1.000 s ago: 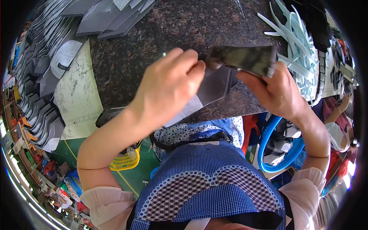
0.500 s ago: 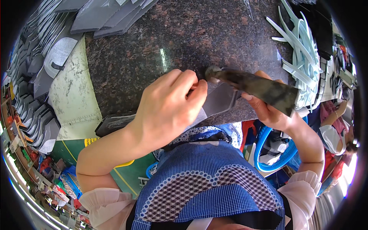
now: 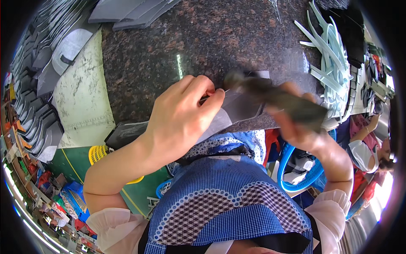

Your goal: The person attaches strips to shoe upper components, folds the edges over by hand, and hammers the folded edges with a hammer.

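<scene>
My left hand [image 3: 179,112] is over a dark grey flat piece [image 3: 243,103] near the front edge of the stone table, with thumb and forefinger pinched together and the other fingers curled. Between them shows the edge of the piece, pale at its near part. In my right hand [image 3: 292,122] is a dark hammer [image 3: 292,99], smeared by motion. Its rounded end lies beside my left fingertips and its broad end points right. The grip of my right fingers is partly hidden beneath the hammer.
Grey cut pieces stand in stacks [image 3: 135,10] at the far left, beside a worn pale sheet [image 3: 82,93]. Pale green strips [image 3: 334,63] lie in a heap at the right. Below the right edge hangs a blue ring [image 3: 283,169]. Another person [image 3: 366,148] is at the far right.
The hammer and my right hand are now blurred, and the hammer has shifted slightly. My left hand has moved slightly left, still pinching. More of the grey piece shows.
</scene>
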Demonstrator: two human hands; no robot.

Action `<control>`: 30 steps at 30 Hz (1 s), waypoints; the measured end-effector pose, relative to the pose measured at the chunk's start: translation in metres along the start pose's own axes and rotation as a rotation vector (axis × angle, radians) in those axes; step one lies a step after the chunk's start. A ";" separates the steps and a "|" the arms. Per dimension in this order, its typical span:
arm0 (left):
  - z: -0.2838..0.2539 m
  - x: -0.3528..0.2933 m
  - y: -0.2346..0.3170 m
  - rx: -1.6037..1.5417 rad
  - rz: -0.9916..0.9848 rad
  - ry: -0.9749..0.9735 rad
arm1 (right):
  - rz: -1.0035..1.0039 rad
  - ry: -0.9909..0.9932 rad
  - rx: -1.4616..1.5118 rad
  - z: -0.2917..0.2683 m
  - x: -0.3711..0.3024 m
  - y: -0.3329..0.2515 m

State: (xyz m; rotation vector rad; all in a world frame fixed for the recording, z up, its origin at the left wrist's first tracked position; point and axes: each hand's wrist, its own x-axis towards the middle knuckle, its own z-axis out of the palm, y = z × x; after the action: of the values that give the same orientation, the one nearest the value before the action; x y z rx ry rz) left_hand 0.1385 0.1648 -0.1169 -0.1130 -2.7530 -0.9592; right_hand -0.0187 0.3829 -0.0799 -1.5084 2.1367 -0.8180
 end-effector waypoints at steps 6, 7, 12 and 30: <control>-0.035 0.005 -0.013 -0.324 -0.314 -0.346 | -0.098 0.037 0.046 0.011 -0.002 0.003; -0.033 0.000 -0.013 -0.322 -0.315 -0.344 | -0.101 0.036 0.046 0.010 -0.002 0.001; -0.010 -0.028 0.005 0.094 -0.001 -0.026 | 0.285 0.108 0.145 0.001 0.003 -0.027; -0.014 -0.054 -0.016 0.132 0.142 0.109 | -0.011 0.271 0.050 0.037 -0.004 -0.024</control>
State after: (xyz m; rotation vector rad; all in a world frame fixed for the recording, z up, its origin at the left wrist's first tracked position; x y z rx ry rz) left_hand 0.1908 0.1440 -0.1284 -0.2234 -2.6584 -0.7235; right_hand 0.0231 0.3723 -0.0917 -1.4554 2.2782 -1.1282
